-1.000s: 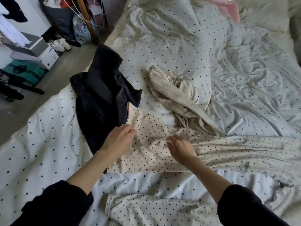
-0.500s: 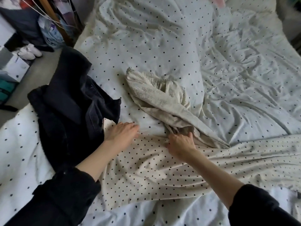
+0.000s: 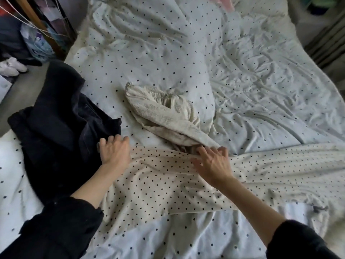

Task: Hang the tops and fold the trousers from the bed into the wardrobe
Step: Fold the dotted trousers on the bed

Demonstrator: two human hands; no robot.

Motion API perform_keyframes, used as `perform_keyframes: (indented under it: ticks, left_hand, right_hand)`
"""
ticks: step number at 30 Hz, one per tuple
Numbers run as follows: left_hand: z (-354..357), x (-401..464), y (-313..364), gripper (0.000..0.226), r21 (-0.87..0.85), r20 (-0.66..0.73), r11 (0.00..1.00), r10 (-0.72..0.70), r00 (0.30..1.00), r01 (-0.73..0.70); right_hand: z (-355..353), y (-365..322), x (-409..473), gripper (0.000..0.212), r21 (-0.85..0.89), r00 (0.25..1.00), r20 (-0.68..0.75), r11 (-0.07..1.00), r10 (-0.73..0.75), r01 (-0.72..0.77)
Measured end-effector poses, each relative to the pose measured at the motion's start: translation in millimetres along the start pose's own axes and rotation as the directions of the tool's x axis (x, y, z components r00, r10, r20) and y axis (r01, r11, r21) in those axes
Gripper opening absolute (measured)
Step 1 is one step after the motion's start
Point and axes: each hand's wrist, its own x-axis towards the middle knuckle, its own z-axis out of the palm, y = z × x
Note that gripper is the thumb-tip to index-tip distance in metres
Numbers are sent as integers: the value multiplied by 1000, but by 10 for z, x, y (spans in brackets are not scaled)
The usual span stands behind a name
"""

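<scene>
Cream trousers with black dots [image 3: 168, 184] lie spread across the near part of the bed [image 3: 158, 62]. My left hand [image 3: 113, 150] rests flat on their upper left corner, beside a heap of dark clothes [image 3: 59, 124]. My right hand [image 3: 212, 163] lies on the top edge of the dotted trousers with fingers spread and relaxed. Just beyond my right hand sits a crumpled beige embroidered garment [image 3: 164, 116] with an elastic waistband.
A pink cloth [image 3: 224, 2] shows at the bed's far edge. Left of the bed are a grey floor, white shoes [image 3: 11, 67], a bag [image 3: 39, 43] and a wooden post [image 3: 37, 21]. Rumpled dotted bedding covers the bed.
Both hands have slid forward over the dotted trousers to their top edge. My right hand's fingers, curled before, are now spread. The view has shifted forward over the bed.
</scene>
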Motion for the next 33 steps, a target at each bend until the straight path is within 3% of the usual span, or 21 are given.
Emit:
perform_keyframes:
  ticks: [2,4,8,9,12,14,16,18,20,23,25,28,30,33]
  left_hand:
    - [-4,-66,162,34,-55,-48,996,63,997,-66]
    - [11,-134,301,45,-215,-142,955,176,974,-204]
    - [-173,-259,877,49,-389,-377,704,468,800,-595]
    - [-248,-275,1075,46,-378,-431,650,507,746,-660]
    - [-448,-283,1635,32,-345,-507,555,569,648,-757]
    - [-536,-267,2010,26,-358,-435,575,595,676,-736]
    - [-577,-236,2266,28,-381,-237,662,604,761,-645]
    - [-623,-238,2396,28,-386,-113,708,600,792,-592]
    - [-642,-256,2403,21,-435,-194,706,532,824,-558]
    - [-648,-273,2378,14,-487,-345,746,315,884,-455]
    - [-646,-379,2398,9,-447,-390,793,244,888,-414]
    - [-604,-695,2618,18,-302,-470,828,303,829,-473]
    - [-515,-834,2742,24,-227,-454,817,393,799,-531]
    - [-424,-856,2879,38,-196,-236,901,339,911,-386]
  right_hand:
    - [-1,172,-149,41,23,998,-64,1000,-1,3]
    - [-37,258,-190,36,83,994,-106,996,-6,15]
    - [-140,669,-311,28,88,975,-203,993,96,-80]
    - [-145,830,-341,29,86,975,-171,988,143,-130]
    - [-238,1268,-347,40,52,971,112,975,211,-218]
    - [-306,1546,-343,41,26,955,233,981,183,-194]
    - [-329,1732,-328,42,-10,950,282,991,131,-133]
    - [-303,1890,-319,34,-32,951,286,993,116,-111]
    - [-249,1991,-301,26,-2,978,163,992,127,-128]
    - [-227,2065,-269,24,165,973,-63,964,222,-209]
    - [-213,2095,-274,28,250,969,-67,945,236,-213]
    - [-152,2172,-484,40,339,982,-55,928,182,-153]
    - [-87,2231,-732,47,382,987,-83,919,135,-93]
    - [87,2488,-1164,58,344,1000,-12,939,24,-18]
